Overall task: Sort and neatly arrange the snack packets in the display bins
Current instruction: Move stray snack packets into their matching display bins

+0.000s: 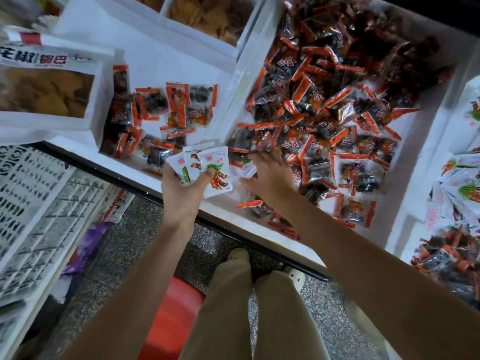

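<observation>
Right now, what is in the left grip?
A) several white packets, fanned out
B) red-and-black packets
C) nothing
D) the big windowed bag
A: the left grip holds the white packets in a fan with the thumb across the front one, while the red-and-black packets lie loose in the bin.

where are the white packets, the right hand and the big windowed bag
white packets (220, 164): head view, front packet's face
right hand (270, 174): head view, back of hand
big windowed bag (44, 90): head view, clear window
</observation>
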Demonstrator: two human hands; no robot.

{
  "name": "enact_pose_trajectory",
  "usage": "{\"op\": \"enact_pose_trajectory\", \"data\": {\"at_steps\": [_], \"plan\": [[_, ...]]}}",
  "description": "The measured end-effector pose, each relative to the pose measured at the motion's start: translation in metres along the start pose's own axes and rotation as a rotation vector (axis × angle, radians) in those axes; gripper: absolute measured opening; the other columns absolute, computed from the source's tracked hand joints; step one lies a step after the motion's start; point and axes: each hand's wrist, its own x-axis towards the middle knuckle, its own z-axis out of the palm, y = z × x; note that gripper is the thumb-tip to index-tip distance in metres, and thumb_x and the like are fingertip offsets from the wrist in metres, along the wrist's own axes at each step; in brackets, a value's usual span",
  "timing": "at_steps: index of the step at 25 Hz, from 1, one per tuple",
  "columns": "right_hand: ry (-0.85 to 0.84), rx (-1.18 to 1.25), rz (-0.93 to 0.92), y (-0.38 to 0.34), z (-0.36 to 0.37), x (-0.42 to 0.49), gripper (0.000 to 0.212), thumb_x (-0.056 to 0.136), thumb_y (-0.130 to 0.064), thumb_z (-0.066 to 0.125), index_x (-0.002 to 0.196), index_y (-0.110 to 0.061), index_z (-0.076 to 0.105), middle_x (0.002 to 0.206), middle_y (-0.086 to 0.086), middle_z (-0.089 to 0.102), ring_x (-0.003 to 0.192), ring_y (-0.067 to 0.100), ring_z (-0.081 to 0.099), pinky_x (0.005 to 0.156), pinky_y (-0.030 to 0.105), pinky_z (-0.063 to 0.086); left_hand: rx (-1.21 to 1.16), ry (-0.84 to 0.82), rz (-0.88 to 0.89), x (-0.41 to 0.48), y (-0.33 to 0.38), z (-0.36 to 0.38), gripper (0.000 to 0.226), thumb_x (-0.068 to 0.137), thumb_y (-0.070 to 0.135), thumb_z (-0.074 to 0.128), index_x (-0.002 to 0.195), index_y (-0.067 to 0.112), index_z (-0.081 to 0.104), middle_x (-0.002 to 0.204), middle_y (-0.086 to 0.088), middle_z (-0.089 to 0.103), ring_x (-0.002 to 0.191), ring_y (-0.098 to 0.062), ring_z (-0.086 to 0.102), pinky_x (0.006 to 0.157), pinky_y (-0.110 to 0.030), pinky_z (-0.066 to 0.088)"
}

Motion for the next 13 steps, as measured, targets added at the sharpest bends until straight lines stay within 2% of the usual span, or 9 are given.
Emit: {"op": "enact_pose_trajectory", "data": {"at_steps": [2, 4, 5, 6, 8, 9, 11, 12, 13], "plan": [[0.066, 0.243, 0.027, 0.007, -0.008, -0.011, 0.055, 0.079, -0.048, 0.065, 0.127, -0.023, 0.054, 0.125, 0.0, 0.059, 0.118, 0.02, 0.051, 0.092, 0.041, 0.049, 0.017, 0.003, -0.03, 0.001, -0.003, -0.004, 0.045, 0.079, 0.005, 0.074, 0.116, 0.016, 0.05, 0.103, 0.006, 0.065, 0.094, -0.002, 0.064, 0.075, -0.014, 0.054], [0.067, 0.516, 0.082, 0.015, -0.023, -0.028, 0.051, 0.078, -0.044, 0.069, 0.124, -0.026, 0.057, 0.116, -0.004, 0.063, 0.092, 0.013, 0.064, 0.077, 0.034, 0.056, 0.034, -0.009, -0.058, 0.002, -0.007, -0.004, 0.058, 0.077, 0.016, 0.078, 0.125, 0.013, 0.046, 0.115, 0.002, 0.063, 0.109, -0.012, 0.06, 0.094, -0.028, 0.051], [0.081, 0.644, 0.102, 0.016, -0.031, -0.039, 0.048, 0.079, -0.042, 0.07, 0.123, -0.027, 0.057, 0.112, -0.006, 0.064, 0.086, 0.01, 0.065, 0.075, 0.031, 0.057, 0.047, -0.017, -0.077, 0.001, -0.007, -0.002, 0.068, 0.076, 0.021, 0.079, 0.131, 0.011, 0.042, 0.122, 0.001, 0.06, 0.117, -0.016, 0.056, 0.102, -0.034, 0.046], [0.104, 0.764, 0.123, 0.015, -0.038, -0.049, 0.046, 0.079, -0.038, 0.07, 0.122, -0.029, 0.057, 0.11, -0.008, 0.062, 0.088, 0.007, 0.063, 0.078, 0.026, 0.056, 0.049, -0.027, -0.101, 0.0, -0.01, 0.002, 0.072, 0.077, 0.022, 0.079, 0.136, 0.012, 0.039, 0.125, 0.003, 0.058, 0.122, -0.017, 0.052, 0.107, -0.035, 0.04], [0.164, 0.907, 0.088, 0.006, -0.042, -0.069, 0.049, 0.079, -0.029, 0.072, 0.124, -0.032, 0.052, 0.108, -0.015, 0.055, 0.096, 0.001, 0.059, 0.084, 0.017, 0.051, 0.031, -0.068, -0.164, -0.012, -0.007, 0.016, 0.071, 0.08, 0.018, 0.075, 0.139, 0.013, 0.035, 0.126, 0.008, 0.052, 0.123, -0.014, 0.046, 0.107, -0.029, 0.032], [0.179, 0.905, 0.03, 0.001, -0.04, -0.077, 0.053, 0.079, -0.026, 0.073, 0.126, -0.032, 0.05, 0.107, -0.019, 0.051, 0.098, -0.001, 0.057, 0.087, 0.013, 0.048, 0.007, -0.094, -0.197, -0.017, -0.008, 0.022, 0.064, 0.082, 0.016, 0.074, 0.135, 0.015, 0.037, 0.123, 0.009, 0.051, 0.12, -0.014, 0.048, 0.105, -0.029, 0.033], [0.161, 0.865, -0.023, -0.007, -0.032, -0.085, 0.06, 0.076, -0.026, 0.076, 0.129, -0.03, 0.048, 0.107, -0.025, 0.045, 0.099, -0.005, 0.053, 0.089, 0.009, 0.042, -0.103, -0.158, -0.239, -0.025, -0.01, 0.03, 0.045, 0.085, 0.017, 0.07, 0.12, 0.015, 0.043, 0.12, -0.003, 0.058, 0.113, -0.024, 0.058, 0.095, -0.038, 0.049], [0.162, 0.859, -0.013, -0.009, -0.029, -0.086, 0.062, 0.075, -0.028, 0.077, 0.13, -0.029, 0.048, 0.107, -0.027, 0.042, 0.099, -0.004, 0.051, 0.088, 0.01, 0.042, -0.171, -0.195, -0.263, -0.029, -0.01, 0.033, 0.047, 0.085, 0.023, 0.07, 0.121, 0.013, 0.043, 0.122, -0.01, 0.059, 0.114, -0.029, 0.059, 0.09, -0.043, 0.053], [0.185, 0.842, -0.016, -0.01, -0.028, -0.087, 0.064, 0.074, -0.03, 0.077, 0.131, -0.027, 0.049, 0.107, -0.029, 0.041, 0.099, -0.002, 0.049, 0.088, 0.012, 0.043, -0.239, -0.232, -0.279, -0.031, -0.01, 0.032, 0.06, 0.081, 0.031, 0.072, 0.127, 0.01, 0.041, 0.127, -0.014, 0.057, 0.116, -0.031, 0.058, 0.089, -0.048, 0.054]]}}
